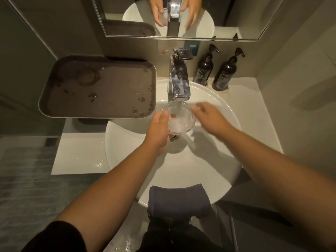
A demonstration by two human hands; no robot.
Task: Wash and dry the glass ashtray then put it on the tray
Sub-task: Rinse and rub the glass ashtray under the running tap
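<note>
The round clear glass ashtray (181, 119) is under the running chrome tap (179, 80), over the white basin (218, 171). Water foams inside it. My left hand (158, 130) grips its left rim, thumb on the edge. Just right of the ashtray, my right hand (209, 116) is blurred, fingers spread and holding nothing; I cannot tell whether it touches the glass. The dark brown tray (101, 88) sits to the left of the tap, wet with droplets. A folded dark grey cloth (177, 199) hangs over the basin's near rim.
Two black pump bottles (204, 66) (226, 73) stand at the back right of the white counter (80, 151). A mirror (181, 15) hangs above the tap. Water drops lie on the counter to the left of the basin.
</note>
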